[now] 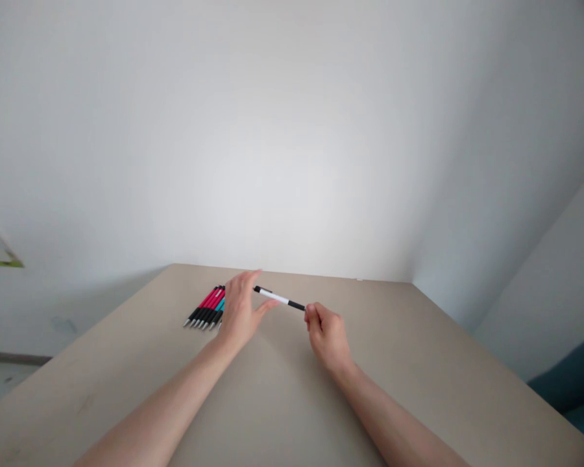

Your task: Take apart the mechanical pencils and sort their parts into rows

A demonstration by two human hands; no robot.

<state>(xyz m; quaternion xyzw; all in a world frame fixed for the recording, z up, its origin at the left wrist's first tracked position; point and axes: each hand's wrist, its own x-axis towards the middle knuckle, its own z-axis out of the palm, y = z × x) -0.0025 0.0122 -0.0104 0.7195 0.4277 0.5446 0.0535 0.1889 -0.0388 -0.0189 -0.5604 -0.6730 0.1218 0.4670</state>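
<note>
A white pen [274, 296] with a black grip and a black clip end is held over the table, sloping down to the right. My right hand [328, 334] is closed around its tip end. At the pen's clip end, my left hand [241, 308] has its fingers and thumb spread apart; whether the thumb touches the barrel I cannot tell. Behind and left of that hand lies a row of several pens [204, 308], red and teal with black grips and silver tips pointing toward me. Part of the row is hidden by my left hand.
The beige table [272, 408] runs back to a white wall [292, 143]. A small white bit [359, 279] lies at its far edge. Dark blue fabric [574, 379] is beside the right edge, and a green-edged picture [0, 246] hangs on the left.
</note>
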